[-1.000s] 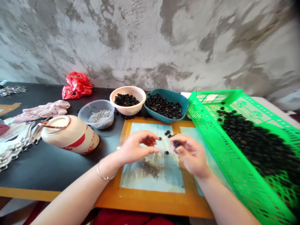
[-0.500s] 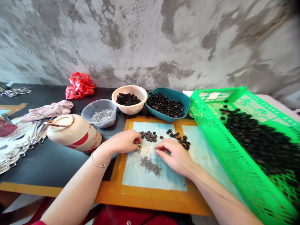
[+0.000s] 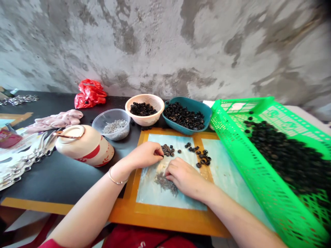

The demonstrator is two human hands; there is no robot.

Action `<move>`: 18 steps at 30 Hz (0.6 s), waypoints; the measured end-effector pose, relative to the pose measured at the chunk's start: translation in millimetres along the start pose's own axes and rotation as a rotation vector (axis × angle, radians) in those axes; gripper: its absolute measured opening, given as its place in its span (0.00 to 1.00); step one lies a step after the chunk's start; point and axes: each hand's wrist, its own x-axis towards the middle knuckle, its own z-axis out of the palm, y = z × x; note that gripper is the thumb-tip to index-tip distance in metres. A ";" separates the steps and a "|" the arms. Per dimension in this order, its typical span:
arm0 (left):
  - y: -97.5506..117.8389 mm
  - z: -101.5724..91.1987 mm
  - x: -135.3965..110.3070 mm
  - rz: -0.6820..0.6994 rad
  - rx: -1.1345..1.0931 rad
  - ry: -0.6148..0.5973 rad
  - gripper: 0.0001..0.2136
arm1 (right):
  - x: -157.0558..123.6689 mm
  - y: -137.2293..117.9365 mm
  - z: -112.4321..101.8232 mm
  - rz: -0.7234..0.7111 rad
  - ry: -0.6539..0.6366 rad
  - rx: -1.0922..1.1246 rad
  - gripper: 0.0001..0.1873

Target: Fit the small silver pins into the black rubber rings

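Note:
My left hand (image 3: 145, 155) is curled into a loose fist on the pale blue mat (image 3: 155, 194), its fingertips pinched beside a cluster of small black rings (image 3: 168, 150). What the pinch holds is hidden. My right hand (image 3: 184, 177) lies knuckles up with its fingertips pressed down onto a little heap of grey metal pins (image 3: 165, 182). More black rings (image 3: 201, 155) are scattered just beyond the right hand.
At the back stand a clear tub of pins (image 3: 112, 124), a beige bowl (image 3: 144, 110) and a teal bowl (image 3: 186, 116) of black rings. A tilted green basket (image 3: 271, 162) of black rings fills the right. A red-and-cream jar (image 3: 85, 146) lies left, with pink cloth (image 3: 55, 120) and a red bag (image 3: 90, 93).
Both hands came down from mid-air onto the mat. The right hand slid left onto the grey pins. The left hand closed beside the black rings, which now lie uncovered.

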 end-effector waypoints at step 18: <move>5.8 21.5 9.5 -0.187 -0.886 -0.070 0.11 | -13.1 7.6 -18.1 0.161 0.025 0.179 0.06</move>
